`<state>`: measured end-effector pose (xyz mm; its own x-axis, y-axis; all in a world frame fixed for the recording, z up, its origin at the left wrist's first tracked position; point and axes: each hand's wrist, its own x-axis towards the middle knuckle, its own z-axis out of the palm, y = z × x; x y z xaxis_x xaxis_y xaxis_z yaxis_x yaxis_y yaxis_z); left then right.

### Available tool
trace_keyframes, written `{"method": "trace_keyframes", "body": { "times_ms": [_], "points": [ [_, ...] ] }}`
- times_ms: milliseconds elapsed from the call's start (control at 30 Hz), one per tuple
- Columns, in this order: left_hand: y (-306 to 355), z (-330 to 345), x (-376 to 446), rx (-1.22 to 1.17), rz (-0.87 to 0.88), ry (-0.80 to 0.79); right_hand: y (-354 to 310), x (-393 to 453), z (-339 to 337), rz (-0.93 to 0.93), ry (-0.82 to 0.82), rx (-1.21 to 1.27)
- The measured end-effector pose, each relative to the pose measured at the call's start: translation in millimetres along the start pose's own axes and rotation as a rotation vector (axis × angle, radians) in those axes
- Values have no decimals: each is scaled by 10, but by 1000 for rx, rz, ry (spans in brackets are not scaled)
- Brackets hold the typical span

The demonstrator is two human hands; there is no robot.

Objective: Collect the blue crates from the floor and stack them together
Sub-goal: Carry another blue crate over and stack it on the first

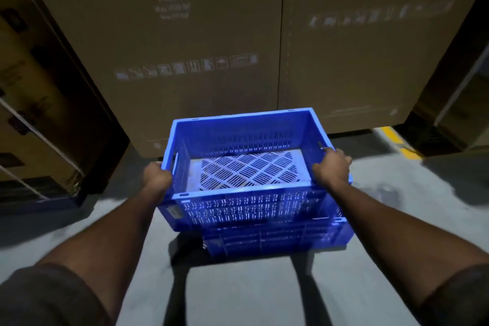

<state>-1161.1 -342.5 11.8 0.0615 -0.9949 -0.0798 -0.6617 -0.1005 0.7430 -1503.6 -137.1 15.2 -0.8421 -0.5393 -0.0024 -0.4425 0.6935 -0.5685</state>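
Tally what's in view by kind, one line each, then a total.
Blue crates: 2, the upper crate held over the lower crate
Hands: 2, left hand and right hand, each with a grip on a side of the upper crate
Large cardboard boxes directly behind: 2, left box and right box
Total: 6

Markings on the cardboard boxes, mostly too blurred to read

On the left cardboard box (164,47), at 12 o'clock, a pale upright pictogram stands over a word that looks like "FRONT", with two unreadable lines under it; below runs a row of handling symbols, an umbrella among them. The right cardboard box (370,55), at 1 o'clock, bears a smeared symbol row. A small label on the blue crate (238,209) at 7 o'clock is unreadable.
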Motion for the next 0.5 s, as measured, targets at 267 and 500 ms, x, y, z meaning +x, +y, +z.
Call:
{"method": "trace_keyframes", "body": {
  "times_ms": [267, 500],
  "points": [
    [-168, -62, -257, 20, 168, -76, 81, -55, -142, 16, -11, -57],
    [-347, 106, -201, 228, 216, 56, 241, -277, -7, -175, 3, -182]
  ]
}}
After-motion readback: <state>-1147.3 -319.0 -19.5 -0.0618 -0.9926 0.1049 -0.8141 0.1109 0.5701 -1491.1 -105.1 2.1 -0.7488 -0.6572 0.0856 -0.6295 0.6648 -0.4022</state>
